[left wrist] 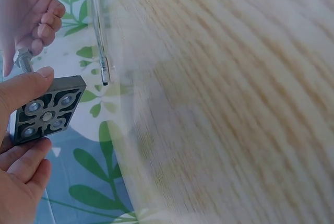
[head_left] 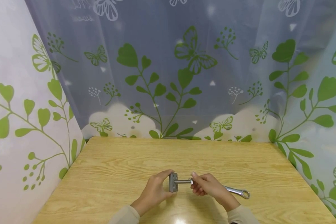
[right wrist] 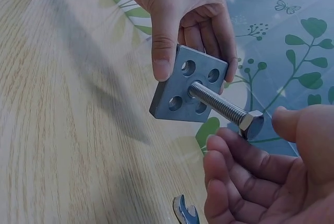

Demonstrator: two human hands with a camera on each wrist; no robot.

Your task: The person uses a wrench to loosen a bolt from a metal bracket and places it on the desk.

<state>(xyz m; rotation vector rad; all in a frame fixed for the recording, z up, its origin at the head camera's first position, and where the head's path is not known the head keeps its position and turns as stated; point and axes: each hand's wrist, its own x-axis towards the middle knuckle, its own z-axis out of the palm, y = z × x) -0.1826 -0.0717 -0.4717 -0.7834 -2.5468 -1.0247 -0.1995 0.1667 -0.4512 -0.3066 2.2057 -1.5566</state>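
Note:
My left hand (head_left: 154, 189) grips a square grey metal plate (right wrist: 180, 85) by its edges, thumb on one side and fingers on the other. A hex bolt (right wrist: 222, 104) with a threaded shank stands out from the plate's centre, between several round holes. The plate's other face, in the left wrist view, has dark recesses and round metal spots. At the bolt's head, my right hand (head_left: 210, 186) has its fingers loosely bent. Its forefinger lies just below the bolt head, and the thumb stands apart from it. Whether the forefinger touches the head is hard to tell.
A shiny combination wrench (head_left: 238, 191) lies on the wooden table (head_left: 156, 152), just beyond my right hand. Its open end (right wrist: 183, 212) shows low in the right wrist view. Curtains (head_left: 162, 77) printed with leaves and butterflies hang behind the table and at both sides.

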